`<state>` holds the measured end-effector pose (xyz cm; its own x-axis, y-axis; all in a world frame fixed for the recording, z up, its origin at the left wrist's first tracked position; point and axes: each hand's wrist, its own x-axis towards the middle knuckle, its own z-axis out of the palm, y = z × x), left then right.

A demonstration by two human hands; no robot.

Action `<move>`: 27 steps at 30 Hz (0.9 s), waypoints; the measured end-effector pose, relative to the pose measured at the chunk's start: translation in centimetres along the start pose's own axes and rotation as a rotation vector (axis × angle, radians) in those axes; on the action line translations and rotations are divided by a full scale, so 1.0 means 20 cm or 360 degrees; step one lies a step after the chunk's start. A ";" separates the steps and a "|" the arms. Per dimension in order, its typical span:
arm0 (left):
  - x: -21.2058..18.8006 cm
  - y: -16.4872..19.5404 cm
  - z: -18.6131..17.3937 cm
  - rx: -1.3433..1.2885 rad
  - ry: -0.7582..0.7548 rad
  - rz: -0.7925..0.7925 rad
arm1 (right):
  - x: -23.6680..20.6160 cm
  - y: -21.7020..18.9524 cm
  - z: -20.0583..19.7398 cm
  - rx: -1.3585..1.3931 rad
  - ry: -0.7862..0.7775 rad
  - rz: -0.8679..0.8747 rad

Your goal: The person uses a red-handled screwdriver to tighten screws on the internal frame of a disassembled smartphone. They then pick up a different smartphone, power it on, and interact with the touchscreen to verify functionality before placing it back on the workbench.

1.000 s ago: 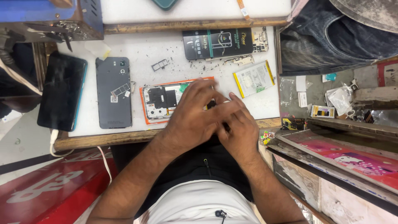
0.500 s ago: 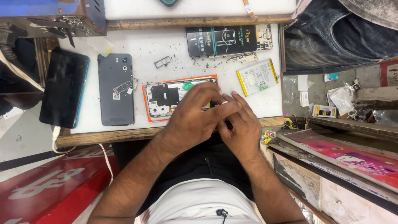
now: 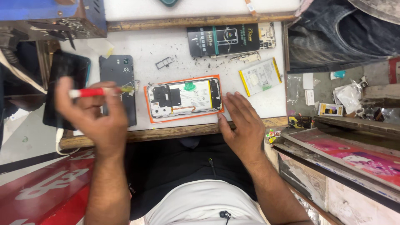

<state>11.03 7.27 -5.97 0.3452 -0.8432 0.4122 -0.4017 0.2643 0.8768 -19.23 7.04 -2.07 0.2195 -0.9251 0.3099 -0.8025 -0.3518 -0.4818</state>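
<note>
We're holding a red-handled tool (image 3: 89, 92) pinched in our left hand (image 3: 93, 121), raised over the grey phone (image 3: 118, 85), w/ our right hand (image 3: 241, 125) lying open, fingers touching the opened phone (image 3: 183, 98) on the tabletop (image 3: 166, 46). Back's already off, board & battery showing; we're judging the inside work isn't finished, reassembly left.

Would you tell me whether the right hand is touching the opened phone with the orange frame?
Touching: the head view shows the right hand with its fingertips on the right end of the opened phone.
</note>
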 end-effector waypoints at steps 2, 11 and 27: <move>0.00 -0.08 -0.09 0.0007 0.0052 -0.0014 | 0.01 -0.01 -0.02 0.0131 0.0047 0.0048; 0.01 -0.13 -0.10 0.0125 -0.0058 -0.0017 | 0.04 0.00 -0.02 0.0343 0.0179 0.0132; -0.04 0.09 0.05 -0.0370 -0.0177 -0.0270 | 0.01 0.02 0.01 0.0354 0.0198 0.0153</move>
<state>9.19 7.99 -5.02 0.2904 -0.9271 0.2370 -0.1373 0.2047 0.9691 -19.35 6.74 -2.34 0.0674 -0.9359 0.3458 -0.6715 -0.2988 -0.6780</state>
